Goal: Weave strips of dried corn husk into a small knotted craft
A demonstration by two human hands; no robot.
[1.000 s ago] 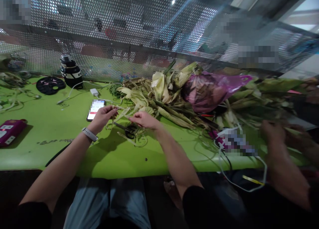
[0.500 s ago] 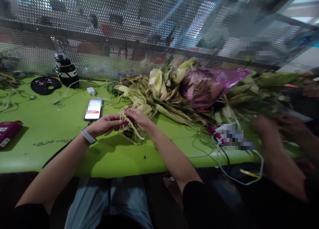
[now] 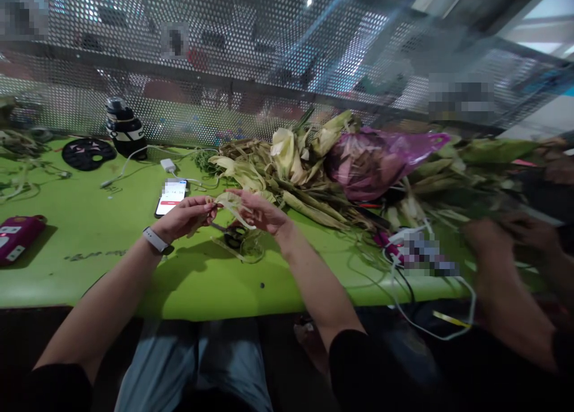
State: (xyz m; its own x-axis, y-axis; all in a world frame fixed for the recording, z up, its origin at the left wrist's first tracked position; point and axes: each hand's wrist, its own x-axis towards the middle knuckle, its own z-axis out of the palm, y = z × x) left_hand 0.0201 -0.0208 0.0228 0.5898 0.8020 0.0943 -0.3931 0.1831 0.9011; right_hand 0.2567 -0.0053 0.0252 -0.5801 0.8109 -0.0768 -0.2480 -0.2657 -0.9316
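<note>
A thin, pale corn husk strip (image 3: 235, 207) runs between my hands above the green table. My left hand (image 3: 188, 216), with a watch on its wrist, pinches the strip's left end. The fingers of my right hand (image 3: 262, 211) are curled around its other part. Below them lie dark-handled scissors (image 3: 233, 237), partly covered by loose pale husk scraps. Just behind my hands spreads a heap of corn husks (image 3: 287, 155), green to dry brown. Close to my left hand, a phone (image 3: 173, 198) with a lit screen lies flat.
A pink plastic bag (image 3: 368, 161) sits on the heap. A power strip (image 3: 394, 247) with looping cables lies right, near another person's hands (image 3: 488, 238). At left are a dark bottle (image 3: 125, 131), a black palette-shaped thing (image 3: 88, 153) and a purple box (image 3: 20, 238). Perforated metal panels (image 3: 201, 101) stand behind.
My hands have drawn slightly apart, and the strip is now spread between them. The scissors show more clearly beneath. The whole view has shifted a little.
</note>
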